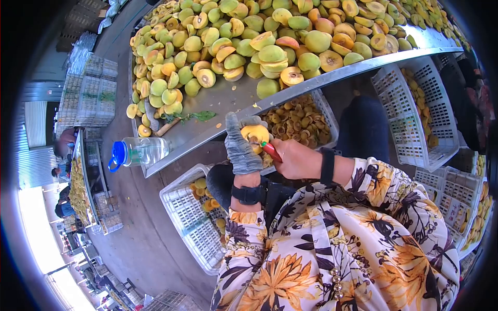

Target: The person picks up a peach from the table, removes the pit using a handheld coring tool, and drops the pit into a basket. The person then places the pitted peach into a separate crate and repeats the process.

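Observation:
My left hand, in a grey glove, is closed around a yellow peach half with its cut face turned up. A red-handled tool with a green collar sits in the closed fingers of my right hand. Its working end meets the peach half and cannot be made out. Both hands are just off the metal table's edge. Below them stands a crate of peach scraps.
Halved peaches are heaped across the table. A knife with a wooden handle, a leafy sprig and a blue-capped water bottle lie near its left corner. White crates stand on both sides of me. Other people work far left.

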The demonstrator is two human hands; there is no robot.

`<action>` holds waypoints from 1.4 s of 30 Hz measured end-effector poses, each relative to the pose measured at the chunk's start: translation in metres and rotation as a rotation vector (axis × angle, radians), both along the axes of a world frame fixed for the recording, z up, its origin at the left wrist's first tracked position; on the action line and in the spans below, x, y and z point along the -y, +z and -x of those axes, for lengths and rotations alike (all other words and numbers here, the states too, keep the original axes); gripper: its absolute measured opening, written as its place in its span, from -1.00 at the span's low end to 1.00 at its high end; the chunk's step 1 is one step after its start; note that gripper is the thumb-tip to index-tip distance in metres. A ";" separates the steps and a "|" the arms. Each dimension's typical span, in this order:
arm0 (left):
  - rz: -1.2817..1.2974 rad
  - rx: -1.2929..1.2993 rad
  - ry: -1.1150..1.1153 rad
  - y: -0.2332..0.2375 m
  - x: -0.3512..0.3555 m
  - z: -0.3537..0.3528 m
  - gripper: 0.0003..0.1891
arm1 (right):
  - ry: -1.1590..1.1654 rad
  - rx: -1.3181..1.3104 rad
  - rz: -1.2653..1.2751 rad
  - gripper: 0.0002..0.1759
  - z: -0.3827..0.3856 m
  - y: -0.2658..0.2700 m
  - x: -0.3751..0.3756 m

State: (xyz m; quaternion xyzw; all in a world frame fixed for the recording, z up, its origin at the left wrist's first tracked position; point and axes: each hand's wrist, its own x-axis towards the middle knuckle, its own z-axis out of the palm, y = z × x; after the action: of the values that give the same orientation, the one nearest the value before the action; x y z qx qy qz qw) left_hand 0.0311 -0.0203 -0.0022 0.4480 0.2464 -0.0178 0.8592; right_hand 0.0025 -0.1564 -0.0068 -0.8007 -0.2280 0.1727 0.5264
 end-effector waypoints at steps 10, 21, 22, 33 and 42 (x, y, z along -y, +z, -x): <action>0.002 0.035 -0.300 -0.014 -0.015 0.000 -0.46 | 0.033 -0.095 -0.007 -0.87 0.006 0.004 -0.002; 0.274 0.241 -0.259 -0.016 -0.005 0.010 -0.48 | 0.313 -1.314 -0.469 -0.91 -0.003 0.025 0.007; 0.274 0.245 -0.250 -0.019 -0.008 0.008 -0.48 | 0.321 -1.314 -0.461 -0.91 -0.002 0.027 0.009; 0.063 0.113 0.191 -0.014 -0.079 0.033 -0.52 | 0.045 0.088 0.401 -0.66 -0.014 -0.024 0.028; -1.702 -0.079 -0.225 -0.002 -0.179 0.071 -0.64 | -0.091 0.032 0.164 -0.63 -0.007 -0.009 0.044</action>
State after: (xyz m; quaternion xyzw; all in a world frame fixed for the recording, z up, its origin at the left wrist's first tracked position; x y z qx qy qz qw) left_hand -0.0396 0.1589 -0.0038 0.9608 0.1598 0.0725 0.2145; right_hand 0.0098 -0.2008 -0.0155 -0.8534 -0.1848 0.1539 0.4625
